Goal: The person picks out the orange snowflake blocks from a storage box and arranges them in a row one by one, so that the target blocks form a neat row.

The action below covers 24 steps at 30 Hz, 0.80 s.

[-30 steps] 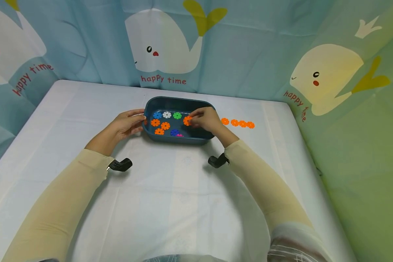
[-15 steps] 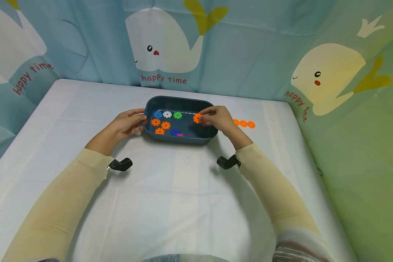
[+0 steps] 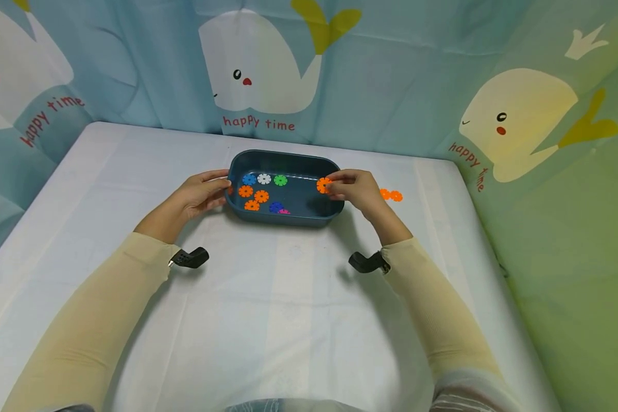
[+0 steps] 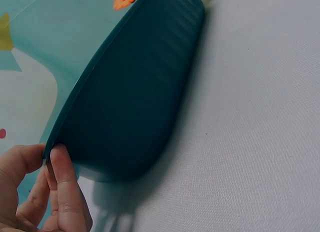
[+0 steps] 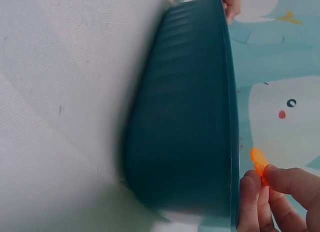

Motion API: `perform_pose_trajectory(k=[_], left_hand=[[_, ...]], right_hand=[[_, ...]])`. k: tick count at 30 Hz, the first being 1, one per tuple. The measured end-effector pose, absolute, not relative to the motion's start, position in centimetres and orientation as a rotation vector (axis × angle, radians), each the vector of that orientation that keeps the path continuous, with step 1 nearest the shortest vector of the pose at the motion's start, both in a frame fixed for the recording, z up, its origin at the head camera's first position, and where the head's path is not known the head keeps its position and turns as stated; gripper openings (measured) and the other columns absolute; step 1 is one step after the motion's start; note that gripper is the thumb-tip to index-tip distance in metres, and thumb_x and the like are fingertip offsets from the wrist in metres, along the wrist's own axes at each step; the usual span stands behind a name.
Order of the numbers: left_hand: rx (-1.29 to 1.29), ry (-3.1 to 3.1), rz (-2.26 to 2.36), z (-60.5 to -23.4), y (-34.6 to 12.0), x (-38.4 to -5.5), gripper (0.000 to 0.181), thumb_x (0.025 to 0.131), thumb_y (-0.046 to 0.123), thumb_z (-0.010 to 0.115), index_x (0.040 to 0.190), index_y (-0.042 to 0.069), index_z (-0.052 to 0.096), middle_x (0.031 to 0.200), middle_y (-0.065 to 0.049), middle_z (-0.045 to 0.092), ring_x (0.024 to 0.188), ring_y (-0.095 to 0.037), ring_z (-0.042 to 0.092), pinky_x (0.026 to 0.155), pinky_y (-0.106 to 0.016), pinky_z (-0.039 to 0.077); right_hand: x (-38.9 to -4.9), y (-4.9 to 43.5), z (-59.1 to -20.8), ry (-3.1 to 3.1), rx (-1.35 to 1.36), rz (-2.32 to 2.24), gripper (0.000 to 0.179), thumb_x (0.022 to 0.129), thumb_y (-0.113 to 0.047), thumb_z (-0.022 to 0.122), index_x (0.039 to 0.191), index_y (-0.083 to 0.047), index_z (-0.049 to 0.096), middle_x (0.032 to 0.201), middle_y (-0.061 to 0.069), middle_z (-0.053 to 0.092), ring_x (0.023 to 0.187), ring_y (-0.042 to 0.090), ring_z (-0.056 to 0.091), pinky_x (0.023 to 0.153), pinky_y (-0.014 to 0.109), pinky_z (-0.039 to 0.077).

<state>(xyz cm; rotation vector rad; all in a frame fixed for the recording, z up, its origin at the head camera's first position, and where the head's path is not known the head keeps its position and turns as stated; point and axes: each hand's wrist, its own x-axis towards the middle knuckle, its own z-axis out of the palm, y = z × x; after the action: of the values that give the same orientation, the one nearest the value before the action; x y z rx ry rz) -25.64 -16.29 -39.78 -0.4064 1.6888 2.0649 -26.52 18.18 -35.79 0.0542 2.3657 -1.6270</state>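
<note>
A dark teal plastic basin (image 3: pixel 309 200) stands on the table, holding several notched flower-shaped discs. My left hand (image 3: pixel 198 197) grips its left rim, thumb on one side and fingers on the other in the left wrist view. Over the basin's right end, my right hand (image 3: pixel 357 190) pinches an orange flower-shaped disc (image 3: pixel 323 185) between thumb and fingertips. The right wrist view shows this disc (image 5: pixel 258 162) edge-on, just past the rim. Inside the basin lie blue (image 3: pixel 249 179), white (image 3: pixel 264 179), green (image 3: pixel 280 180), dark blue (image 3: pixel 276 206), pink and orange discs (image 3: pixel 261 196).
Right of the basin, a row of orange discs (image 3: pixel 390 195) lies on the white tablecloth (image 3: pixel 288 297), partly hidden by my right hand. Behind the table hangs a blue curtain (image 3: pixel 401 86) printed with whales. Black wrist cameras (image 3: pixel 191 257) jut inward from both sleeves.
My right hand has moved right with the orange disc, from the basin's middle to its right end, covering more of the disc row. The left hand stays on the rim.
</note>
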Motion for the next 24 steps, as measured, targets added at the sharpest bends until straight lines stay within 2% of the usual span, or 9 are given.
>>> perform_pose_trajectory(k=[8, 19, 24], left_hand=[[-0.410, 1.673, 2.076, -39.7, -16.3, -25.8, 0.055, 0.097, 0.009, 0.061, 0.148, 0.012, 0.043, 0.088, 0.004, 0.069, 0.072, -0.006, 0.066, 0.063, -0.018, 0.058], [-0.399, 1.645, 2.087, -39.6, -16.3, -25.6, 0.058, 0.096, 0.008, 0.063, 0.150, 0.011, 0.041, 0.086, 0.004, 0.069, 0.073, -0.006, 0.065, 0.063, -0.018, 0.057], [-0.402, 1.644, 2.091, -39.8, -16.3, -25.6, 0.059, 0.096, 0.007, 0.062, 0.150, 0.011, 0.040, 0.083, 0.004, 0.069, 0.070, -0.006, 0.064, 0.061, -0.017, 0.057]], right_hand=[[-26.2, 19.5, -35.7, 2.358, 0.073, -1.726, 0.030, 0.092, -0.002, 0.065, 0.121, 0.008, 0.062, 0.101, 0.009, 0.067, 0.087, 0.024, 0.072, 0.075, 0.022, 0.059], [-25.8, 21.4, -36.3, 2.282, 0.097, -1.820, 0.032, 0.095, -0.003, 0.063, 0.123, 0.011, 0.059, 0.095, 0.002, 0.067, 0.078, 0.012, 0.070, 0.077, 0.024, 0.059], [-25.6, 22.1, -36.6, 2.253, 0.103, -1.842, 0.034, 0.096, -0.006, 0.061, 0.124, 0.012, 0.057, 0.092, -0.001, 0.067, 0.079, 0.012, 0.069, 0.077, 0.023, 0.059]])
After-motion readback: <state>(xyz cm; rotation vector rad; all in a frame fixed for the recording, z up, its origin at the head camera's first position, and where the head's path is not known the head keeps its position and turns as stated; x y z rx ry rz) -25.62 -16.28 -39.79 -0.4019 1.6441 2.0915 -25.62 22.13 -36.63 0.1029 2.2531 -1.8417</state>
